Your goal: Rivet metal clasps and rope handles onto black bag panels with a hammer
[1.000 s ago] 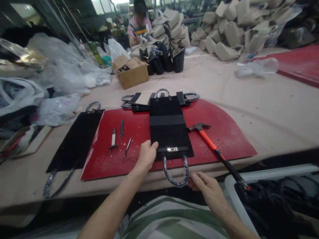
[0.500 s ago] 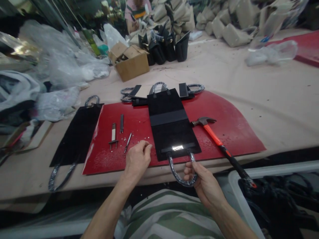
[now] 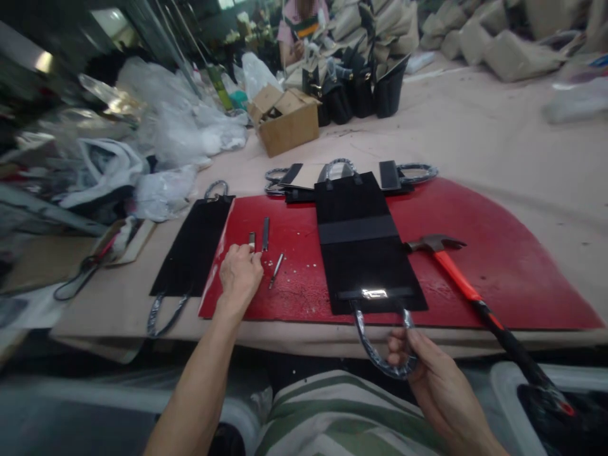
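Observation:
My right hand has its fingers closed round the plastic-wrapped handle of a black bag panel. A shiny metal plate sits near the panel's lower edge. Over on the red board, my left hand is closed on a metal punch tool; only the tool's upper end shows, the rest is under the fingers. Just right of that hand lie a flat metal bar and a thin metal rod.
A claw hammer with an orange and black handle lies right of the panel. Another black panel is at the left, and more panels lie behind. Farther back are a cardboard box, black bags and a person.
My left hand has moved left, from beside the panel to the punch tool, and closed on it. My right hand still holds the handle. The view has turned left.

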### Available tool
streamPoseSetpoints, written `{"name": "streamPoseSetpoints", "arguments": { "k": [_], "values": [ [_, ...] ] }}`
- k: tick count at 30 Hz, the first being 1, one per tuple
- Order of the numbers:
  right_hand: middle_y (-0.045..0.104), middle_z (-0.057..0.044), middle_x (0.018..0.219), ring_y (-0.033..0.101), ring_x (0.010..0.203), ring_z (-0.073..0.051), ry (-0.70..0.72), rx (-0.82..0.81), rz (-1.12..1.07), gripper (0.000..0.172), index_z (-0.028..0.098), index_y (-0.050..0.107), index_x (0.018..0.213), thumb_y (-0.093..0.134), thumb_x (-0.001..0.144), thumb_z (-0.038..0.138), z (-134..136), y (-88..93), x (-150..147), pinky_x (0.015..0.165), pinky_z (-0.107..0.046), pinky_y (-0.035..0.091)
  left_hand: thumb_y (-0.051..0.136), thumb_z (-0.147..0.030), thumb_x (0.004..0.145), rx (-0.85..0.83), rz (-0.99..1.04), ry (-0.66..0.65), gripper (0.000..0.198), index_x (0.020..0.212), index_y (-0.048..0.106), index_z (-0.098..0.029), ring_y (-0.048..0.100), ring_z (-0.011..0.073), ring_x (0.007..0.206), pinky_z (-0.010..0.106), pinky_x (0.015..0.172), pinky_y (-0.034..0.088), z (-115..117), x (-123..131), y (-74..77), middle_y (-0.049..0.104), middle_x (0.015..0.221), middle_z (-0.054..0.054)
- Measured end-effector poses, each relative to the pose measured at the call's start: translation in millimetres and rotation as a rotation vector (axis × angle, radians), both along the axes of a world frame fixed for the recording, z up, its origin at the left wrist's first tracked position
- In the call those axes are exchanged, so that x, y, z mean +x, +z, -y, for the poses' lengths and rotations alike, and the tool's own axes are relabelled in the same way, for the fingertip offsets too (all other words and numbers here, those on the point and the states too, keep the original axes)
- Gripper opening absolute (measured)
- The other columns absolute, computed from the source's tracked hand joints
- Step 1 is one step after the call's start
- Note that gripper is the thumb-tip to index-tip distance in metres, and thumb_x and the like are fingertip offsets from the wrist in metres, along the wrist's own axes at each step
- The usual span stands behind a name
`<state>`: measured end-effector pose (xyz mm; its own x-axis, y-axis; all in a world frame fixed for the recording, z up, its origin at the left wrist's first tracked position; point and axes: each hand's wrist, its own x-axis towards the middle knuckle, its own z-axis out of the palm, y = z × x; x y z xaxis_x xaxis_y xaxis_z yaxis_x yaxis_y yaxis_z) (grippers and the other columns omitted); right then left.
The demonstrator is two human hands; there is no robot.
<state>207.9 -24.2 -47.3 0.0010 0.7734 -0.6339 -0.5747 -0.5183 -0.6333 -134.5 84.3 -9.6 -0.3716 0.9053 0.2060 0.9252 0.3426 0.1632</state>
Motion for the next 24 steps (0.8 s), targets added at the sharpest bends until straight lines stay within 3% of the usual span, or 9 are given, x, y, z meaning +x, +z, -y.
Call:
{"name": "streamPoseSetpoints", "arguments": {
  "k": [3,7,10,13,16,19,21,24],
  "values": [
    [0.070,-0.007,0.080,0.064,0.063,-0.017,-0.023,-0.054,0.031,0.051,0.015,0.075,0.081,0.098,0.047,0.045,-1,-12.6,4,0.057,-0.022,0.058,0.058,-0.036,0.089,-0.120,0.125,0.098,0.027,0.102,0.071,-0.015,0.064,0.0306,0.098,0.035,0.081,0.045,-11,-29,7.4,0.068,0.103,0.016],
    [0.070,-0.008,0.080,0.065,0.064,-0.018,-0.003,-0.051,0.058,0.049,0.017,0.076,0.086,0.095,0.053,0.047,-3,-29.1,8,0.058,-0.022,0.060,0.070,-0.046,0.079,-0.262,0.271,0.117,0.031,0.070,0.070,-0.017,0.065,0.0256,0.077,0.029,0.068,0.042,-27,-52,13.8,0.068,0.072,0.011],
    [0.070,-0.008,0.079,0.065,0.064,-0.018,0.007,-0.055,0.069,0.050,0.016,0.076,0.085,0.095,0.050,0.047,-6,-25.6,7,0.057,-0.022,0.059,0.078,-0.044,0.070,-0.295,0.354,0.111,0.034,0.054,0.064,-0.017,0.061,0.0219,0.061,0.028,0.061,0.039,-41,-51,12.0,0.057,0.050,0.006],
    [0.069,-0.007,0.077,0.063,0.061,-0.016,-0.004,-0.057,0.064,0.050,0.015,0.075,0.079,0.098,0.045,0.044,-8,-12.0,2,0.055,-0.021,0.057,0.081,-0.038,0.066,-0.311,0.449,0.140,0.033,0.051,0.061,-0.016,0.059,0.0212,0.054,0.027,0.056,0.039,-50,-43,8.6,0.050,0.041,0.004],
    [0.068,-0.005,0.074,0.062,0.060,-0.014,0.009,-0.012,0.042,0.050,0.015,0.075,0.080,0.097,0.049,0.047,-5,-1.1,-2,0.055,-0.020,0.055,0.079,-0.034,0.066,-0.305,0.556,0.149,0.032,0.051,0.058,-0.015,0.057,0.0196,0.048,0.026,0.051,0.041,-47,-38,8.5,0.051,0.042,0.004],
    [0.067,-0.004,0.074,0.061,0.060,-0.013,0.014,0.043,0.014,0.047,0.015,0.074,0.082,0.095,0.057,0.050,-2,1.1,-3,0.056,-0.020,0.054,0.073,-0.035,0.073,-0.245,0.719,0.106,0.028,0.060,0.059,-0.014,0.061,0.0176,0.053,0.025,0.052,0.049,-33,-38,9.3,0.060,0.056,0.005],
    [0.067,-0.004,0.074,0.060,0.060,-0.012,0.014,0.068,0.005,0.046,0.015,0.074,0.083,0.093,0.061,0.050,0,-0.3,-4,0.057,-0.020,0.053,0.074,-0.038,0.072,-0.120,0.972,0.056,0.028,0.072,0.061,-0.013,0.066,0.0174,0.062,0.027,0.059,0.057,-20,-37,8.5,0.066,0.069,0.006],
    [0.067,-0.004,0.074,0.061,0.060,-0.012,0.008,0.079,0.001,0.045,0.014,0.073,0.084,0.091,0.064,0.050,2,-2.1,-4,0.057,-0.019,0.051,0.082,-0.044,0.066,0.070,1.285,-0.032,0.044,0.085,0.061,-0.012,0.070,0.0189,0.074,0.031,0.069,0.062,2,-20,4.9,0.070,0.084,0.007]
  ]
}}
